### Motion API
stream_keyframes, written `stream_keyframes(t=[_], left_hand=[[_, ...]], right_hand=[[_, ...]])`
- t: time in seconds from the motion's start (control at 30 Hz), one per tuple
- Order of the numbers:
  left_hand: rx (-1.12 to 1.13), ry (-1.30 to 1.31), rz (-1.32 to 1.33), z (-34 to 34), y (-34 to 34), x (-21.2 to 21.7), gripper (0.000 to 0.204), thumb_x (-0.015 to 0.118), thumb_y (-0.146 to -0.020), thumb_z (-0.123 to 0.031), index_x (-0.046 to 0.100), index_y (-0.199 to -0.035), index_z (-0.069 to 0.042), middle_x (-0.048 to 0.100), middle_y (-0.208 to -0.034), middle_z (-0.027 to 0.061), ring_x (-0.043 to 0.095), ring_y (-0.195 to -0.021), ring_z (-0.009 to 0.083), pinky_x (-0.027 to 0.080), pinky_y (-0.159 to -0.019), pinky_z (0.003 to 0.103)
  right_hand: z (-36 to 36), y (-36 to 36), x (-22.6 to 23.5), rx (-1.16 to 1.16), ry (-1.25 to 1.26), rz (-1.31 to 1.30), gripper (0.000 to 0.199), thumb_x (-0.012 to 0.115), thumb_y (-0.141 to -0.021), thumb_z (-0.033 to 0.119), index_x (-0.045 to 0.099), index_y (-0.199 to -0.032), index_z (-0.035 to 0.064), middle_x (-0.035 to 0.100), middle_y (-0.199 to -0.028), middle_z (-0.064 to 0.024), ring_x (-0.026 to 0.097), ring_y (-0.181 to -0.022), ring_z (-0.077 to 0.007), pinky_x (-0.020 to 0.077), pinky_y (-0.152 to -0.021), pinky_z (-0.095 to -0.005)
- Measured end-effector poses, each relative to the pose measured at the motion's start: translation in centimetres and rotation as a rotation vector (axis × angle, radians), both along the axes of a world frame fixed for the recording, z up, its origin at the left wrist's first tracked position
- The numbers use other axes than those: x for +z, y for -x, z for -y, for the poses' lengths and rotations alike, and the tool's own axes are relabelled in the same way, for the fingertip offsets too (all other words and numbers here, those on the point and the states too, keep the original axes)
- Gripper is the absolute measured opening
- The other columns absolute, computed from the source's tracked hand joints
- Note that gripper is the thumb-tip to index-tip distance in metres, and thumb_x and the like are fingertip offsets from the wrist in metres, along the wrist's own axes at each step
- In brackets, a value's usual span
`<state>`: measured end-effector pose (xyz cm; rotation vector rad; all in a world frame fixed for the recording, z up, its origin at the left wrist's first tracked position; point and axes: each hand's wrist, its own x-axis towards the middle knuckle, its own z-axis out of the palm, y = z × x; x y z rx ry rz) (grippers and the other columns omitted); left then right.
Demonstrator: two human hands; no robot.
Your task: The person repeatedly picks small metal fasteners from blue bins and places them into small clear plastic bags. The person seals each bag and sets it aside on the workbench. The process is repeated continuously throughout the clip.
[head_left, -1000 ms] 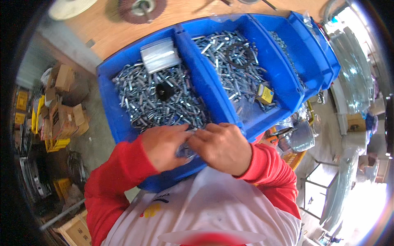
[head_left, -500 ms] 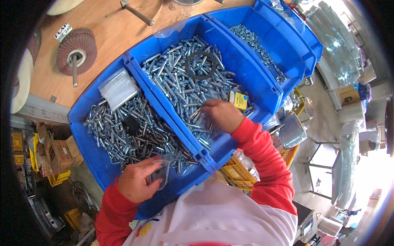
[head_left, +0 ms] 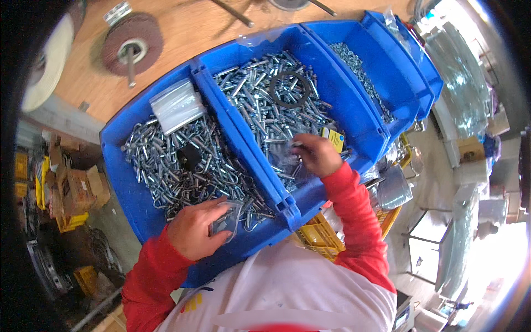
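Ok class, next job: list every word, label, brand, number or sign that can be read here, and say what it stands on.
White tag by the brown disc: dark lettering, not copied out here.
Small yellow box beside the right hand: print too small to read.
White shirt: yellow and dark mark, no readable word.
Cardboard box at left: any print too small to read.

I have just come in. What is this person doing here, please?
A person in red sleeves is working over blue plastic bins. The left hand holds a small clear plastic bag above the hooked silver metal pieces. The right hand is at the straight silver metal fasteners in the neighbouring bin, near a small yellow box. Whether it grips one is unclear.
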<state>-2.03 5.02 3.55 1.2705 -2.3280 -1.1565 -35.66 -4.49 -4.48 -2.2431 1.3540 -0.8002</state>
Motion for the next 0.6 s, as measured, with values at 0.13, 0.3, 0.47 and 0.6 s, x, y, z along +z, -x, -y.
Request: stream_keyframes(t=[0.13, 0.3, 0.47, 0.6], left_hand=[[0.017, 0.149, -0.068, -0.2, 0.3, -1.3, 0.048, 0.080, -0.075, -0.014, 0.068, -0.121, -0.002, 0.070, -0.119, 0.0241, 0.071, -0.099, 0.0395, 0.058, -0.086, 0.044], [-0.010, 0.090, -0.111, -0.3, 0.3, -1.7, 0.041, 0.079, -0.076, -0.013, 0.069, -0.115, -0.003, 0.071, -0.108, 0.0207, 0.070, -0.095, 0.0409, 0.058, -0.084, 0.046], [-0.029, 0.036, -0.195, -0.2, -0.1, -1.3, 0.044, 0.082, -0.075, -0.014, 0.069, -0.114, 0.000, 0.071, -0.110, 0.0219, 0.070, -0.101, 0.0411, 0.058, -0.088, 0.045], [-0.022, 0.066, -0.151, -0.1, -0.8, -1.0, 0.053, 0.085, -0.071, -0.017, 0.068, -0.117, 0.004, 0.070, -0.116, 0.0246, 0.069, -0.109, 0.0406, 0.056, -0.096, 0.043]], right_hand=[[-5.3, -1.5, 5.1, -0.259, -0.167, 0.700, 0.027, 0.080, -0.087, 0.006, 0.070, -0.111, -0.0041, 0.077, -0.100, -0.0189, 0.073, -0.078, -0.0197, 0.0579, -0.070, -0.0299], [-9.8, -8.6, 6.5, 0.277, -0.323, 1.049, 0.026, 0.084, -0.085, 0.010, 0.073, -0.103, -0.0057, 0.077, -0.100, -0.0201, 0.075, -0.086, -0.0225, 0.0599, -0.077, -0.0343], [-10.2, -11.5, 6.3, 0.349, -0.336, 0.701, 0.023, 0.077, -0.088, 0.000, 0.073, -0.110, -0.0043, 0.077, -0.104, -0.0171, 0.076, -0.094, -0.0243, 0.0586, -0.083, -0.0329], [-10.1, -12.0, 6.4, 0.391, -0.255, 0.416, 0.031, 0.079, -0.083, -0.002, 0.072, -0.113, -0.0032, 0.075, -0.106, -0.0169, 0.075, -0.098, -0.0326, 0.0588, -0.087, -0.0371]])
